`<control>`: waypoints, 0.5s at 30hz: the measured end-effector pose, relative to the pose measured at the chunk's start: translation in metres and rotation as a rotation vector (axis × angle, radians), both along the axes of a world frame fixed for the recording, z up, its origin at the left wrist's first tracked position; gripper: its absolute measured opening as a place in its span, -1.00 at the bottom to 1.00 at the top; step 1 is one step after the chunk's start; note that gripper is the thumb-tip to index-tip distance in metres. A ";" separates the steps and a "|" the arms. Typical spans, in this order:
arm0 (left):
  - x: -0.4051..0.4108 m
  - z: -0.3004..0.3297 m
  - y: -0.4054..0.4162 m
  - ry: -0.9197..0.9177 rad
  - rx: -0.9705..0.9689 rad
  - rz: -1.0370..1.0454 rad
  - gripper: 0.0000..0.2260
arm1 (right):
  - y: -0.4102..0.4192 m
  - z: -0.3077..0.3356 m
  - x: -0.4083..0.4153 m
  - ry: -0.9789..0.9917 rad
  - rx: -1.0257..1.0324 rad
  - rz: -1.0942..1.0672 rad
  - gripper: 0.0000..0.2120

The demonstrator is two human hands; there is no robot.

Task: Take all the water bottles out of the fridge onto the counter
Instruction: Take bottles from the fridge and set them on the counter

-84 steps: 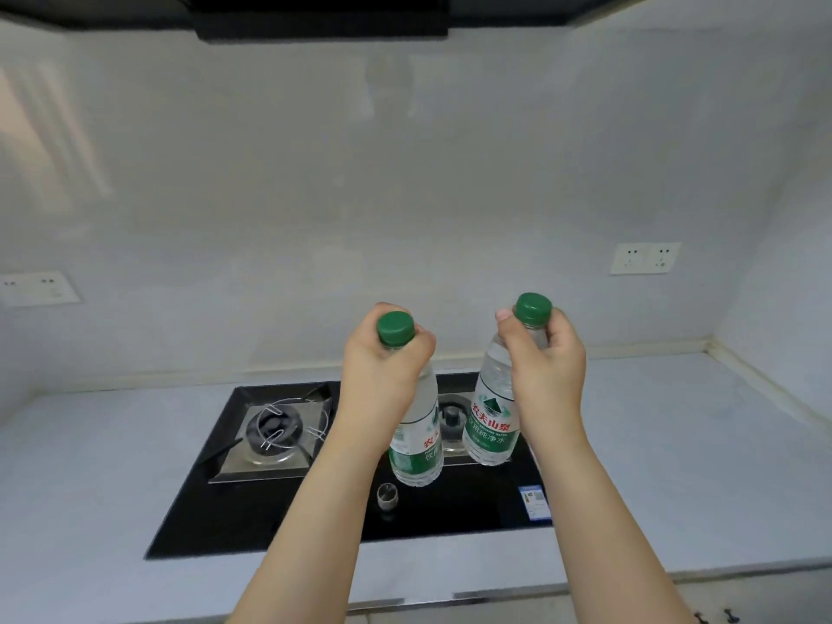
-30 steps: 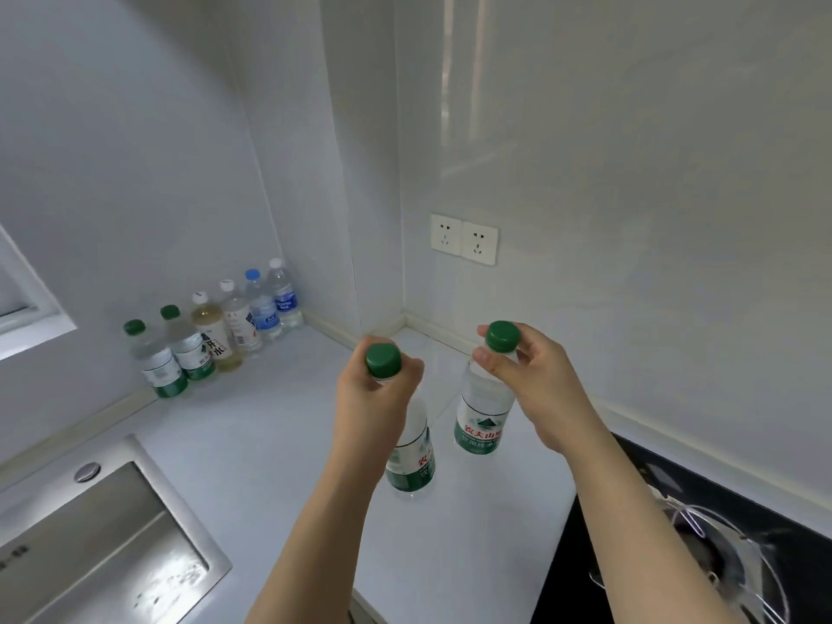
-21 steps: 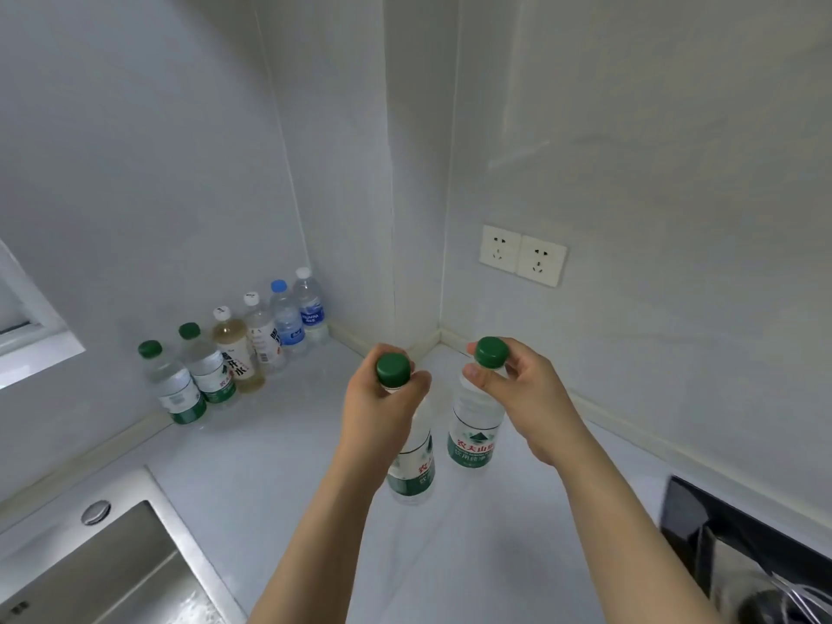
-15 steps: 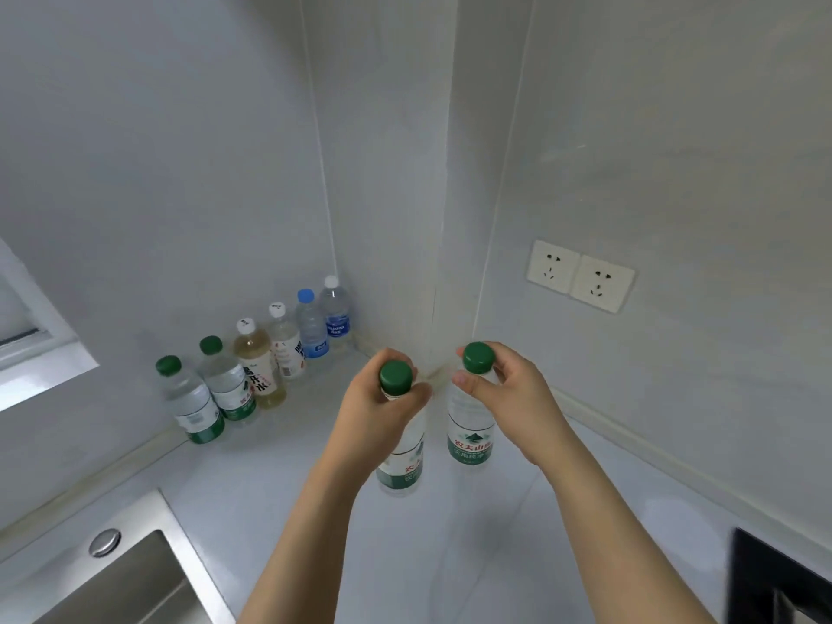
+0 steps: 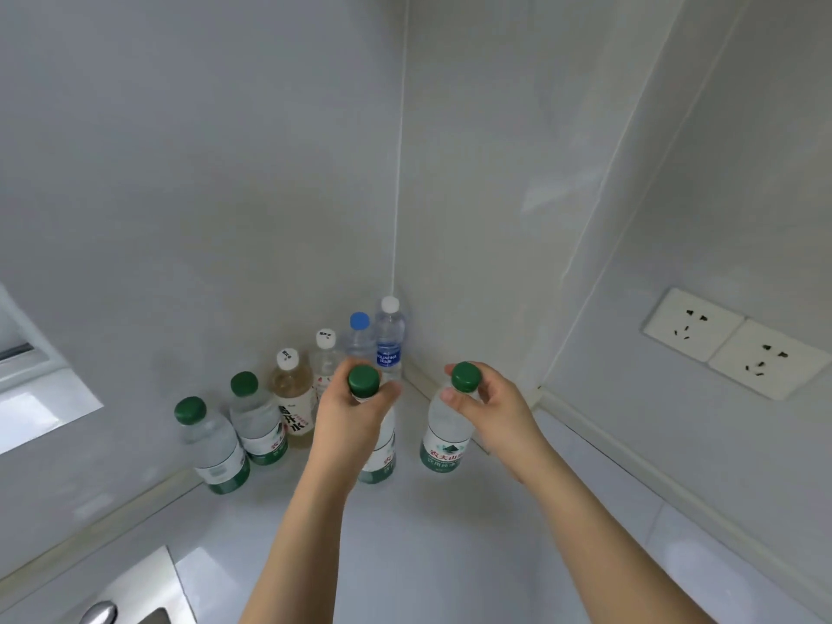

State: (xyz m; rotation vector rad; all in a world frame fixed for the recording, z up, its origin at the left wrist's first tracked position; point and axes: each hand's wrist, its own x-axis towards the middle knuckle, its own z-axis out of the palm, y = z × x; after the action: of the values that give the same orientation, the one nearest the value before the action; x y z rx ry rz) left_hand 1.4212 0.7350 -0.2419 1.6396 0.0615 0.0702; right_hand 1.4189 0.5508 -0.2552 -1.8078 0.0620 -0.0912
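Two green-capped water bottles hang upright by their necks, long axes vertical: the left bottle (image 5: 377,448) pinched just under its cap by the left hand (image 5: 355,414), the right bottle (image 5: 445,436) pinched the same way by the right hand (image 5: 488,405). Both appear to hang just above the counter (image 5: 427,542), straight below each grip. The row of bottles (image 5: 270,412) along the wall stands beyond and left of the left hand, which is nearer; the open corner spot lies ahead of the right.
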 end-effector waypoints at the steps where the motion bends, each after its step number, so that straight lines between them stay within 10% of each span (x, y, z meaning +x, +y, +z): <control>1: 0.010 -0.005 0.000 0.009 -0.013 0.007 -0.84 | 0.002 -0.007 0.012 0.002 -0.007 0.005 -0.79; 15: 0.103 -0.078 -0.029 0.053 -0.072 0.099 -0.73 | 0.013 -0.078 0.130 0.013 0.091 0.060 -0.84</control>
State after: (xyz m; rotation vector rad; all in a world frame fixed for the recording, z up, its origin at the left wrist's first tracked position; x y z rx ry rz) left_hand 1.5239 0.7062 -0.3200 1.5658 0.1839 0.0999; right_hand 1.5488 0.5633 -0.3335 -1.7184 0.0209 -0.0332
